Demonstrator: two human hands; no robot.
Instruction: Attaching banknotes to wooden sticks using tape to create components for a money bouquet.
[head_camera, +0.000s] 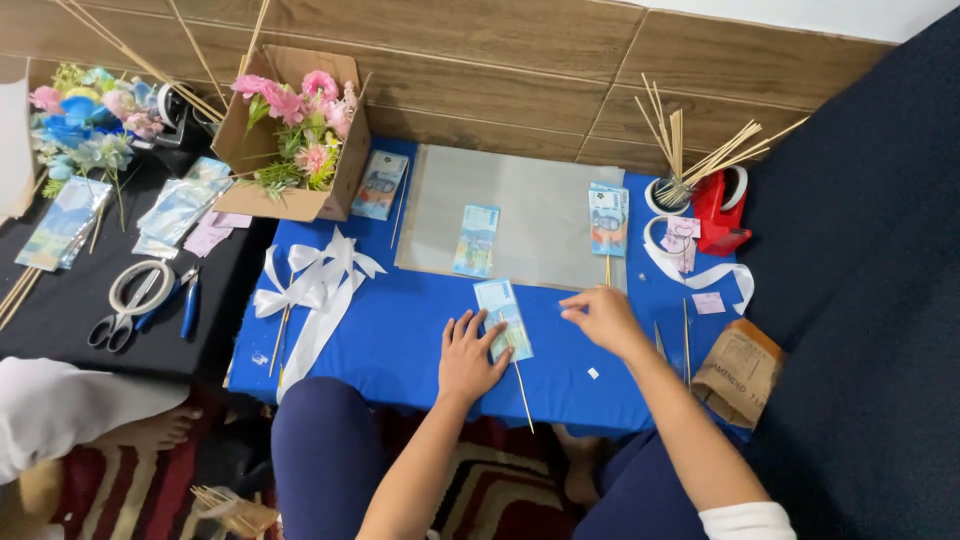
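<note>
Plainly, the banknote (503, 318) on its thin wooden skewer (522, 392) lay on the blue tabletop (390, 340), light, limp and easily creased; it looked best held flat near the stick. The left hand (470, 355) pressed its lower edge with fingers spread, gripping nothing. The right hand (600, 315) hovered beside it, grip pinched narrow, whether on something small I could not tell. Beyond lay a clear sheet (540, 215) with more notes.

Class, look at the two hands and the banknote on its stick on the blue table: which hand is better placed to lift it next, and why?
Probably the left hand: it already rests flat on the banknote where the stick runs under it. The right hand hovers just beside it, fingertips pinched together.
</note>
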